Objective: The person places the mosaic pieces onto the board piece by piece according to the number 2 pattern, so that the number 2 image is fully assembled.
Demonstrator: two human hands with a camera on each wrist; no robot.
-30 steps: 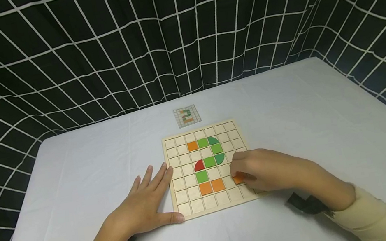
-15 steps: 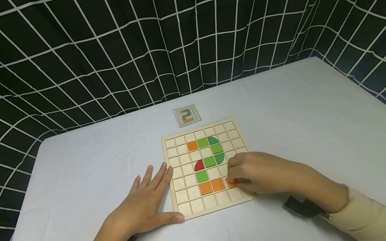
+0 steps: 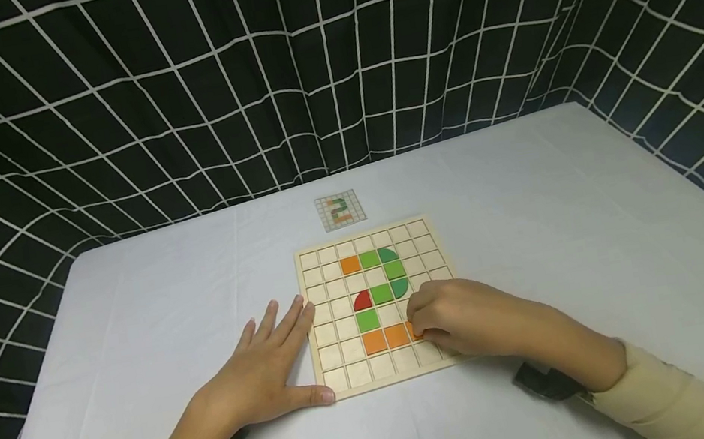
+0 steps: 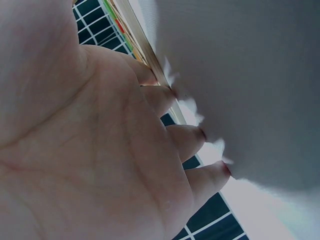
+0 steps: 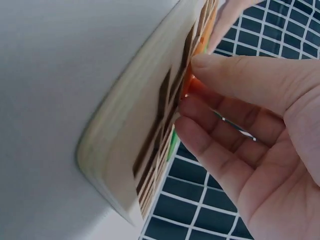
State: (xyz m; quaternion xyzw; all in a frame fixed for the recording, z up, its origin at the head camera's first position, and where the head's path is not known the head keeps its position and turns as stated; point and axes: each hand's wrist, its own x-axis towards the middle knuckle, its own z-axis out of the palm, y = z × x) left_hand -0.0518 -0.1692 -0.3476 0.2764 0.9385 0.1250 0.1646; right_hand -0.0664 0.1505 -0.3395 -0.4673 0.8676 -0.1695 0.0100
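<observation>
A square wooden grid board [image 3: 359,375] lies on the table. My left hand [image 3: 256,378] is spread flat at its left side, fingertips and thumb at the edge. My right hand [image 3: 465,316] pinches an orange square tile [image 3: 415,330] between thumb and fingers, at the right end of the row with two other orange tiles [image 3: 386,339]. In the right wrist view, the held tile [image 5: 188,82] shows between thumb and fingertips, low against the board. Orange, green and red pieces, some square and some quarter-round, form a 2-like shape; the right hand hides the board's lower right.
Behind the board lies a small card [image 3: 351,201] printed with a similar coloured 2 on a grid. A white cloth covers the table [image 3: 165,293]. Dark curtains [image 3: 248,75] with white grid lines stand along the back and right.
My right hand has moved left with the orange tile, bringing it beside the other two orange tiles in the lower row. My left hand stays at the board's edge.
</observation>
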